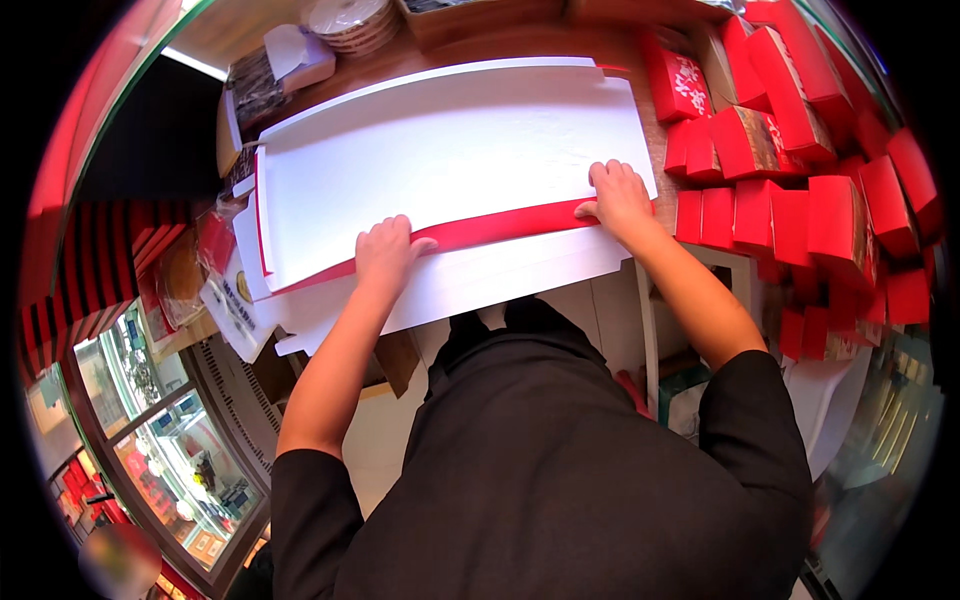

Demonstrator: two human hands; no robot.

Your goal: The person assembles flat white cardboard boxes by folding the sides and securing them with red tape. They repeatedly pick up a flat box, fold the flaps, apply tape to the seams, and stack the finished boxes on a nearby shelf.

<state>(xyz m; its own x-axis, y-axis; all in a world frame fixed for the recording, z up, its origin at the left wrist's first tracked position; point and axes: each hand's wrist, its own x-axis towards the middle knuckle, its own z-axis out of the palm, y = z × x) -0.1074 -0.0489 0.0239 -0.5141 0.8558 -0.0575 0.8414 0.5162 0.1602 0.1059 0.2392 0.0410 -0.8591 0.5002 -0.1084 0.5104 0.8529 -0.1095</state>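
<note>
A large flat cardboard box blank (450, 140), white on its inner face, lies across the counter in front of me. Along its near side a red strip (490, 226) shows where the edge is turned up. Both hands grip this near edge, fingers curled over the white face and thumbs against the red strip. My left hand (385, 252) is left of the middle, and my right hand (618, 203) is close to the right end. Under the blank, another white sheet (480, 278) juts out toward me past the counter's front.
Red boxes (775, 215) are piled along the right side. At the back left stand a stack of round plastic-wrapped items (350, 22) and a small white box (300, 55). Plastic-wrapped packages (225, 280) lie at the left edge. A white-framed shelf (650, 330) is below right.
</note>
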